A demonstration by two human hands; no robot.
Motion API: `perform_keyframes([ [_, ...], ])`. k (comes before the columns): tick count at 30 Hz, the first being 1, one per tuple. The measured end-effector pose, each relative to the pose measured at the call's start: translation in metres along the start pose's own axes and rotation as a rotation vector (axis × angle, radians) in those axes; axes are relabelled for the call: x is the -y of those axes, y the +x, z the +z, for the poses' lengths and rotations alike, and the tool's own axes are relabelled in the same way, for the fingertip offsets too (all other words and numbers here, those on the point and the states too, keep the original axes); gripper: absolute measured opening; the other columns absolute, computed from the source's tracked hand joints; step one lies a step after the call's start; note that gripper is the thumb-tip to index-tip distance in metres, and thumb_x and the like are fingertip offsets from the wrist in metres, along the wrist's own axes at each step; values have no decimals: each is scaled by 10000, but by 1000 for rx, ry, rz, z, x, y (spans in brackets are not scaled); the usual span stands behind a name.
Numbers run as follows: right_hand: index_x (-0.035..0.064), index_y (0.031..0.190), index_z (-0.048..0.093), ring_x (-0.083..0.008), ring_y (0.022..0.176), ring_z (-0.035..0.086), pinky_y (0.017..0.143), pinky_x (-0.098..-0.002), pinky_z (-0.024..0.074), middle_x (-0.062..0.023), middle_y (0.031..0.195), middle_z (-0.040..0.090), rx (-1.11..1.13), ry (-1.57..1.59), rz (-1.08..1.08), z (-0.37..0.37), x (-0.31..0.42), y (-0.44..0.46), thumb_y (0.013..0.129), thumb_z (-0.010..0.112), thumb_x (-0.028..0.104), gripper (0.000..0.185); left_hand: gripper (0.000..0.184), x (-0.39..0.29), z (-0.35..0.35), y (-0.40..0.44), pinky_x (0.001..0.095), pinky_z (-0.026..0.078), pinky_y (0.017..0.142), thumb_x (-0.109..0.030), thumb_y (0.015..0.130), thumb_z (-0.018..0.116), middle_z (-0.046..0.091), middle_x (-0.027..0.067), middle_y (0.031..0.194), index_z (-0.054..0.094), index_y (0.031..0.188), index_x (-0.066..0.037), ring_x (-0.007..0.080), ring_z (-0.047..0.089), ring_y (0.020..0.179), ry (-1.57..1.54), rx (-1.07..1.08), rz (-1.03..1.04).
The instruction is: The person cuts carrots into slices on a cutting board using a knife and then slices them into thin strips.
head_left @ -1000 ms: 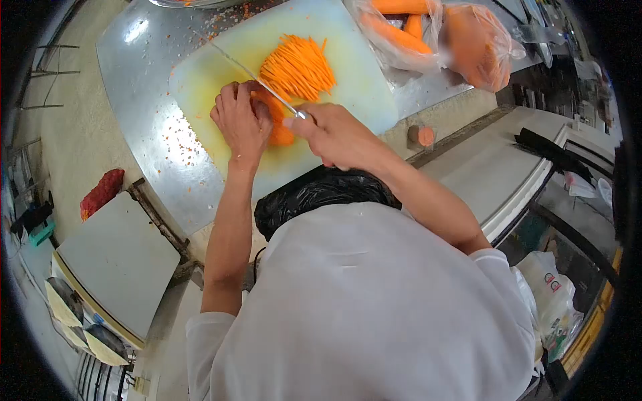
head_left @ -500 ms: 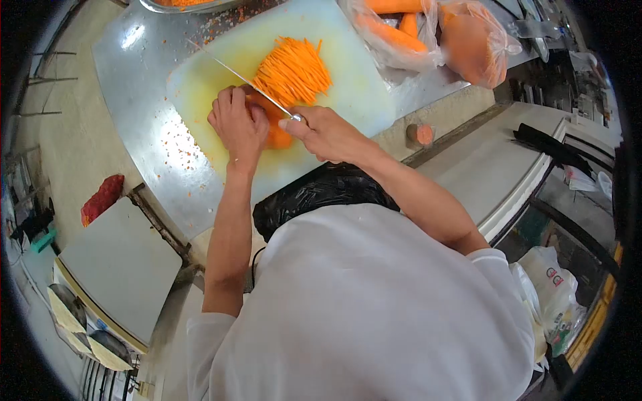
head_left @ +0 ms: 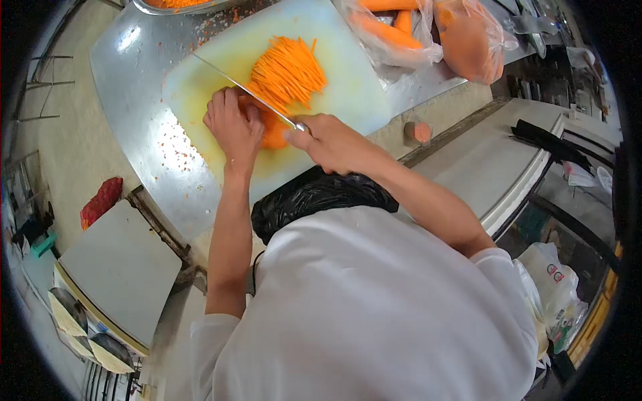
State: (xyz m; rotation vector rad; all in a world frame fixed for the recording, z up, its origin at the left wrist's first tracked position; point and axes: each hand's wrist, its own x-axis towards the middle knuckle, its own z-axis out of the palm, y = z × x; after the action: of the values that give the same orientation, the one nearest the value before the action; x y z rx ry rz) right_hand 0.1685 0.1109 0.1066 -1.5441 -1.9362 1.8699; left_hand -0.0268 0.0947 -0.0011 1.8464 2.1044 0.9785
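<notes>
Drawn slightly toward the body, the knife (head_left: 299,126) was clenched in the right hand (head_left: 331,142); the left hand (head_left: 234,127), apart, rested on the carrot (head_left: 273,137), which lay between them, lengthwise toward the cutting board's (head_left: 358,100) near edge.

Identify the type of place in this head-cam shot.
Probably a working kitchen or food-prep area: a cutting board with shredded carrot on a metal table, bagged whole carrots beside the board, and a knife in the right hand.
</notes>
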Motion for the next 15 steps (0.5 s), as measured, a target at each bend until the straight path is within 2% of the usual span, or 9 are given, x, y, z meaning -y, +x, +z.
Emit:
perform_keyframes([
  [2, -96, 1371, 564, -207, 479, 579, 523, -358, 500, -132, 687, 604, -158, -91, -267, 16, -43, 30, 1047, 557, 389, 584, 305, 5, 2, 1, 458, 394, 910, -86, 781, 631, 593, 129, 1071, 637, 1085, -69, 346, 550, 1031, -39, 12, 5],
  [4, -97, 1367, 569, -213, 486, 588, 536, -362, 508, -132, 691, 611, -368, -195, -534, 35, -67, 43, 1046, 559, 390, 583, 321, 12, -5, -8, 459, 392, 910, -81, 794, 630, 589, 130, 1059, 646, 1115, -74, 349, 545, 1026, -39, 1, 21],
  [6, -85, 1369, 576, -199, 477, 584, 519, -351, 495, -114, 654, 595, -448, -233, -592, 36, -69, 49, 1045, 560, 390, 576, 334, 11, -7, -7, 462, 390, 908, -74, 813, 628, 585, 129, 1044, 653, 1146, -81, 348, 538, 1024, -31, -68, 67],
  [8, -73, 1359, 589, -181, 466, 575, 504, -337, 482, -96, 621, 577, -332, -137, -391, 36, -65, 41, 1045, 560, 393, 563, 332, 6, -4, -9, 466, 386, 913, -72, 830, 625, 582, 125, 1052, 657, 1161, -88, 342, 533, 1041, 90, -35, 34],
  [10, -60, 1336, 608, -160, 452, 560, 489, -322, 471, -77, 592, 558, -29, 73, 40, 6, -12, 14, 1045, 558, 397, 544, 326, 6, -4, -11, 469, 382, 916, -73, 839, 623, 579, 120, 1065, 659, 1162, -94, 334, 528, 1055, 154, -8, 13],
  [12, -92, 1237, 635, -311, 701, 656, 693, -418, 514, -203, 752, 652, -41, -33, 3, -7, 8, -10, 1027, 558, 384, 526, 314, 9, -1, -8, 472, 377, 919, -78, 839, 622, 577, 112, 1085, 660, 1150, -98, 325, 524, 1067, 152, 6, 7],
  [14, -108, 1169, 652, -392, 824, 702, 793, -470, 532, -272, 829, 694, 17, -46, 52, -7, 14, -14, 1018, 556, 380, 520, 317, 5, -3, -8, 480, 392, 899, -61, 823, 603, 583, 130, 1081, 640, 1137, -71, 352, 536, 1043, 168, -5, -2],
  [15, -108, 1150, 656, -398, 823, 700, 790, -474, 528, -277, 826, 689, 67, -14, 112, -7, 16, -10, 1018, 554, 383, 518, 319, 4, -2, -6, 484, 400, 889, -53, 814, 594, 585, 139, 1079, 630, 1131, -58, 365, 542, 1031, 172, -14, -1],
])
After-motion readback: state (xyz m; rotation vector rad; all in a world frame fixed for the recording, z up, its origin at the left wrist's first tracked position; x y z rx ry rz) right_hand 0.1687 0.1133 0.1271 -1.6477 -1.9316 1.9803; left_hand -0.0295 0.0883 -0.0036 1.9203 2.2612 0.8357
